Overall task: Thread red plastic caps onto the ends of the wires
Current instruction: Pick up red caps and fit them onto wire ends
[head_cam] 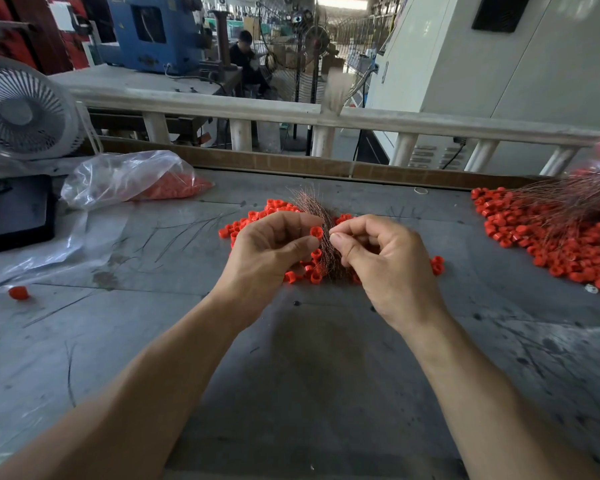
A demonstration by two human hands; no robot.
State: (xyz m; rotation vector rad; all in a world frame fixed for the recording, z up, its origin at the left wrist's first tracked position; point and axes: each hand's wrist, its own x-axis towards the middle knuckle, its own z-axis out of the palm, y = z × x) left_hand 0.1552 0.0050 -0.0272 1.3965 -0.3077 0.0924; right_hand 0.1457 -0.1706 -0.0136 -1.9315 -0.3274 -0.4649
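Note:
My left hand (271, 251) pinches one red cap (316, 232) between thumb and forefinger, its open side facing right. My right hand (381, 261) pinches a thin wire end at its fingertips, right beside that cap. Behind both hands a bundle of copper wires (309, 206) lies curved on the grey table (291, 358), on a loose heap of red caps (243, 225). Whether the wire tip is inside the cap is too small to tell.
A large pile of capped wires (548, 233) lies at the right edge. A clear bag of red caps (132, 181) and a grey fan (21, 109) stand at the back left, next to a black tray (16, 213). One stray cap (18, 293) lies left.

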